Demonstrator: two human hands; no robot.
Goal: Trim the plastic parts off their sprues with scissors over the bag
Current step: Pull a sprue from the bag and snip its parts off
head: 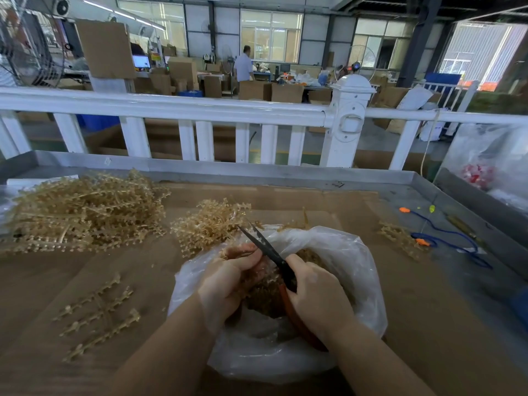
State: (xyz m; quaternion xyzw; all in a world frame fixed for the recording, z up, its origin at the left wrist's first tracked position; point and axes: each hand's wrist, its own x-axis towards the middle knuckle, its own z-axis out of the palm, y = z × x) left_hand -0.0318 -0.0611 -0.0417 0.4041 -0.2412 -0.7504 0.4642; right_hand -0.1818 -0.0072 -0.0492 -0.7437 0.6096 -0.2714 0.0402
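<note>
At the left of the frame a big heap of tan sprues [83, 210] lies on the cardboard-covered bench [428, 324], with a few loose sprue pieces [97, 315] below it toward the lower left. A smaller sprue pile [208, 224] sits near the centre, just above the clear plastic bag [357, 267]. Over the bag's open mouth, the left hand [228, 284] curls around a sprue [237, 251], and the right hand [314, 298] grips the orange-handled scissors [274, 258], blades pointing up-left. Tan parts fill the bag. To the right lie a blue cord [457, 238] and another sprue [400, 238]. Across the upper frame runs a white railing [200, 110], with cardboard boxes [257, 90] and windows [271, 35] beyond.
</note>
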